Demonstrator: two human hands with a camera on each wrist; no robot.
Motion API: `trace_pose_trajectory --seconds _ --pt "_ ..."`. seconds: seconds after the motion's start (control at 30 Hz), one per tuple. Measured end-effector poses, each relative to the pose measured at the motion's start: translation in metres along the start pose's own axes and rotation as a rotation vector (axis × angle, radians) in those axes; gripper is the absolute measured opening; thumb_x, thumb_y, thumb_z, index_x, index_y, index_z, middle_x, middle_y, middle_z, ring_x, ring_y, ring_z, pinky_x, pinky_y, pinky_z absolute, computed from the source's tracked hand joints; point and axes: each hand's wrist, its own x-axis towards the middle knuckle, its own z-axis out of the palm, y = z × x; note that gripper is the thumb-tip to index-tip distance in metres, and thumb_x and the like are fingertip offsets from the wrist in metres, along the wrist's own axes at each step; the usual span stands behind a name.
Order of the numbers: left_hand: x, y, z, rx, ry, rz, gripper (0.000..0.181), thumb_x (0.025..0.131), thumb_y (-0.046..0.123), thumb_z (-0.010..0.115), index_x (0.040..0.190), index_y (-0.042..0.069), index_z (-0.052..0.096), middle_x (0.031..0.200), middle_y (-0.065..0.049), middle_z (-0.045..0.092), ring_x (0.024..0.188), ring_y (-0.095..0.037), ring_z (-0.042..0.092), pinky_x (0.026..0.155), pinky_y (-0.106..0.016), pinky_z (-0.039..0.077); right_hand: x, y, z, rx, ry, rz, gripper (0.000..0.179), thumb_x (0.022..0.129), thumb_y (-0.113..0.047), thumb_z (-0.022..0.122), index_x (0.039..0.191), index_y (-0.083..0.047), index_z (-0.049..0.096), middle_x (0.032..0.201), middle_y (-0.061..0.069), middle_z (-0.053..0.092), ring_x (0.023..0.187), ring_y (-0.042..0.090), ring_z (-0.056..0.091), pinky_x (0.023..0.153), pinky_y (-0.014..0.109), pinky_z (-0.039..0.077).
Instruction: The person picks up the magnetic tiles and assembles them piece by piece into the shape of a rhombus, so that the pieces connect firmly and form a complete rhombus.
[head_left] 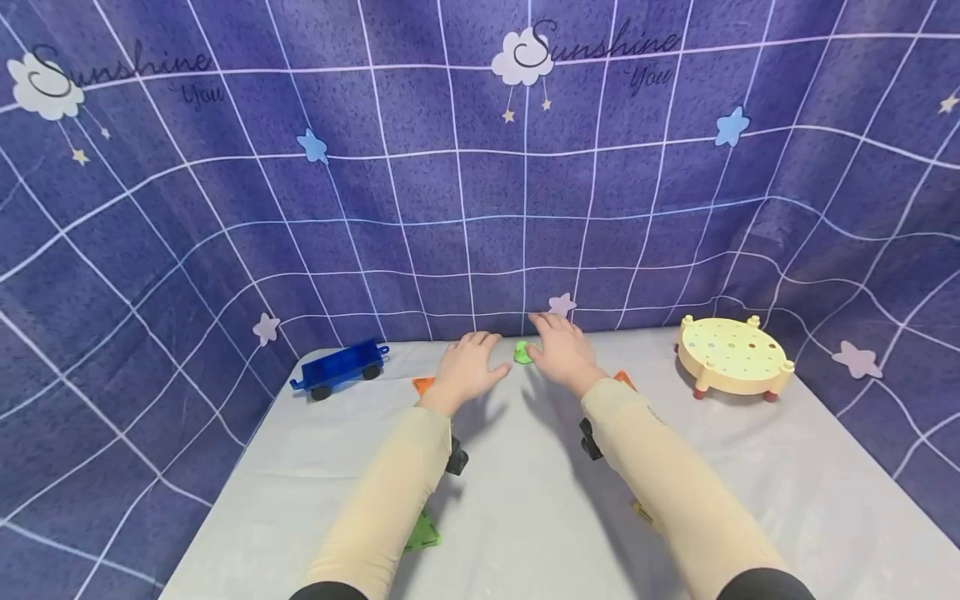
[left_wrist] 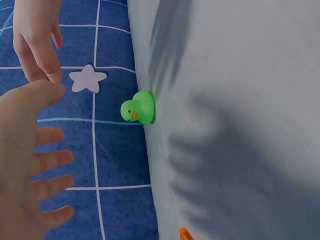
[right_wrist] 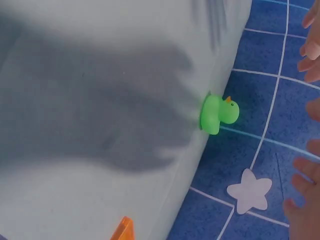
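A small green rubber duck (head_left: 522, 353) with an orange beak sits near the far edge of the white-covered table, between my two hands. My left hand (head_left: 467, 368) is held just left of it, fingers extended and thumb apart, holding nothing. On the other side, my right hand (head_left: 562, 350) reaches forward with its fingers loosely straight and nothing in its grasp. Both hands cast shadows on the cloth. In the left wrist view the duck (left_wrist: 139, 107) stands apart from both hands; the right wrist view shows the same gap around the duck (right_wrist: 218, 114).
A blue toy wagon (head_left: 341, 368) stands at the back left. At the back right is a round yellow dotted stand (head_left: 731, 354) on short feet. Orange pieces (head_left: 423, 385), a green tile (head_left: 424, 533) and a yellow piece (head_left: 642, 512) lie partly behind my arms. A blue grid curtain (head_left: 480, 192) hangs behind.
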Motion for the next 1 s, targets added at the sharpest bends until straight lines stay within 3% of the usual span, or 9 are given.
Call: trace_pose_trajectory --seconds 0.23,0.37,0.57,0.77,1.0 --pt "-0.014 -0.014 0.001 -0.051 0.023 0.059 0.059 0.098 0.046 0.062 0.144 0.01 0.056 0.144 -0.012 0.056 0.135 -0.035 0.049 0.109 -0.054 0.039 -0.001 -0.007 0.008 0.046 0.016 -0.094 0.063 0.099 -0.033 0.062 0.154 -0.007 0.043 0.157 0.015 0.041 0.147 0.034 0.033 0.118 0.05 0.027" --pt "-0.029 -0.021 -0.003 -0.075 0.02 0.077 0.059 0.098 0.044 0.064 0.144 0.009 0.056 0.145 -0.014 0.055 0.135 -0.035 0.05 0.108 -0.054 0.04 -0.004 -0.012 0.012 0.056 0.021 -0.131 0.063 0.098 -0.031 0.064 0.153 -0.008 0.045 0.157 0.015 0.042 0.147 0.033 0.034 0.118 0.049 0.028" --pt "-0.052 -0.037 -0.002 -0.041 -0.002 0.083 0.059 0.098 0.047 0.063 0.144 0.011 0.056 0.144 -0.01 0.057 0.132 -0.032 0.053 0.106 -0.052 0.044 -0.009 -0.021 0.017 0.091 0.014 -0.164 0.064 0.097 -0.033 0.066 0.152 -0.009 0.046 0.154 0.015 0.045 0.145 0.034 0.037 0.115 0.052 0.033" --pt "-0.074 -0.052 0.0 -0.085 0.025 0.155 0.055 0.097 0.043 0.064 0.139 0.007 0.06 0.138 -0.012 0.06 0.127 -0.033 0.057 0.106 -0.05 0.044 -0.013 -0.028 0.025 0.081 0.003 -0.206 0.062 0.096 -0.037 0.067 0.149 -0.01 0.051 0.149 0.012 0.052 0.139 0.032 0.043 0.115 0.049 0.034" --pt "-0.1 -0.07 0.004 -0.165 -0.038 0.172 0.049 0.098 0.035 0.067 0.137 0.006 0.061 0.141 -0.016 0.058 0.128 -0.036 0.056 0.106 -0.053 0.043 -0.02 -0.033 0.034 0.087 -0.024 -0.229 0.059 0.095 -0.039 0.069 0.146 -0.013 0.055 0.143 0.01 0.057 0.137 0.034 0.046 0.114 0.052 0.034"
